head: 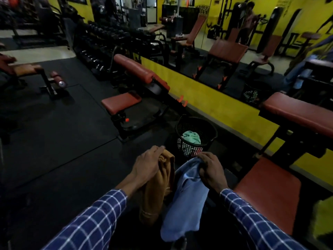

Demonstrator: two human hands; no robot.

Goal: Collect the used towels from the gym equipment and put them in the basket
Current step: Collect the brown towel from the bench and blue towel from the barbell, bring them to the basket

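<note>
Blue towel in right hand's closed grip, brown towel in left's.

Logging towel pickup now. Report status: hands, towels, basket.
Left hand grips brown towel; right hand grips blue towel. Basket ahead on floor, green towel inside. Path to basket clear.

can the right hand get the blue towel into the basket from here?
Probably yes. The right hand holds the blue towel just short of the black basket, whose open top holds only a green towel; nothing lies between.
</note>
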